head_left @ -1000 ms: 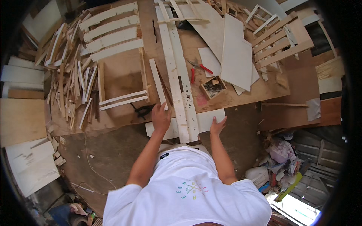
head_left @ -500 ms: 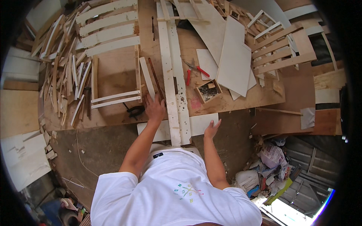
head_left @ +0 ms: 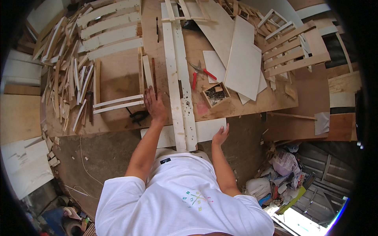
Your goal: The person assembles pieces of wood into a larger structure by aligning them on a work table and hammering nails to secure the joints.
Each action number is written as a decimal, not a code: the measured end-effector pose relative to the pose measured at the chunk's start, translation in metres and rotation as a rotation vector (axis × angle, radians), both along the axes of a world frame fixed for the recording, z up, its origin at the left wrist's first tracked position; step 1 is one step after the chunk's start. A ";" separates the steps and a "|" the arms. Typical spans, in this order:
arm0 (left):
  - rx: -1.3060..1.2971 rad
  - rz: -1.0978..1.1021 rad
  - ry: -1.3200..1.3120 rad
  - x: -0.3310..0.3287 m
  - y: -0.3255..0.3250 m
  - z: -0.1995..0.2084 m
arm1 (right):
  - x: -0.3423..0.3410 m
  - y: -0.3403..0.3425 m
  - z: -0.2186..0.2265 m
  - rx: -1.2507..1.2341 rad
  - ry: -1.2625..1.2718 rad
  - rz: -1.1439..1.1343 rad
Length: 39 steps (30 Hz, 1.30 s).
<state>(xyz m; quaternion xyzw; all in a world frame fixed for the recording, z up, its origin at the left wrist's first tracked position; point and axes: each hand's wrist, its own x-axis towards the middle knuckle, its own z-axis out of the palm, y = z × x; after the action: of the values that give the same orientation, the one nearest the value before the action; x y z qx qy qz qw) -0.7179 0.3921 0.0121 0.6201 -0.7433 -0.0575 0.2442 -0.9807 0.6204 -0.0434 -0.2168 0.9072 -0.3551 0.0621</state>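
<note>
My left hand lies on the workbench with its fingers stretched forward, touching the near end of a narrow white wooden strip. That strip lies alongside the right side of a slatted wooden frame. A thin reddish-brown rod is just right of the strip. My right hand is at the right end of a white board, fingers extended and not wrapped round it. This board crosses beneath two long white planks that run away from me over the bench.
Red-handled cutting tools and a small wooden box of nails sit right of the planks. White panels lie beyond. A black tool rests near the bench edge. Scrap strips pile at left; bags heap at lower right.
My left hand has shifted left, and the white strip has swung from a slant to nearly parallel with the frame's side. My right hand stays at the board's end.
</note>
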 end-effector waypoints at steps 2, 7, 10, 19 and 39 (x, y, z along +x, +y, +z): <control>-0.006 -0.061 0.005 0.006 -0.005 -0.006 | -0.002 -0.001 0.002 -0.004 0.006 0.026; -0.002 -0.365 -0.064 0.017 -0.017 -0.020 | -0.001 -0.002 0.005 -0.005 0.009 0.032; 0.005 -0.352 -0.157 0.018 -0.018 -0.022 | -0.001 0.000 0.004 -0.020 -0.017 0.023; -0.018 -0.303 -0.260 0.046 0.013 -0.004 | -0.005 0.000 -0.005 -0.167 -0.212 0.017; 0.845 0.434 0.944 0.176 0.130 -0.050 | 0.045 -0.008 0.013 -0.054 -0.358 -0.294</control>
<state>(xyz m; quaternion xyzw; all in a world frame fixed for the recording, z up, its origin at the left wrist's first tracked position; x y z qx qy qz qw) -0.5419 0.5226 -0.0383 0.7063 -0.3285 -0.5583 0.2854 -0.9357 0.6121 -0.0304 -0.0176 0.8937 -0.4172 0.1639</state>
